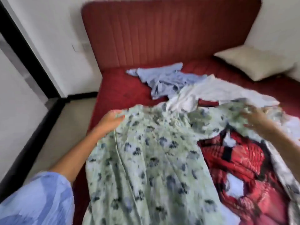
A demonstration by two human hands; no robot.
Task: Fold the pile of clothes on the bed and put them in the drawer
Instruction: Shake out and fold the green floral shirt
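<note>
A pale green gown (146, 159) with dark blue flower prints lies spread over the lower middle of the frame, on a red bed (120, 90). The left hand (112, 120), at centre left, grips the gown's upper left corner — thumb and fingers curled into the cloth, the forearm coming up from a blue sleeve (35, 200) in the lower left corner. The right hand (254, 119), at centre right, is blurred; its fingers look spread over the gown's upper right part, touching the cloth, but whether they have hold of it I cannot tell.

Under the gown's right edge, in the lower right, lies a red garment (240, 163) with black lines and white patches. Just above the gown, in the middle of the frame, is a white cloth (211, 91), crumpled, and beyond that a light blue cloth (164, 78), touching the white one. A cream pillow (253, 62) sits at the upper right against the wall. The red ribbed headboard (162, 33) fills the top centre — to its left, a white wall (48, 30) and a black door frame (21, 38).
</note>
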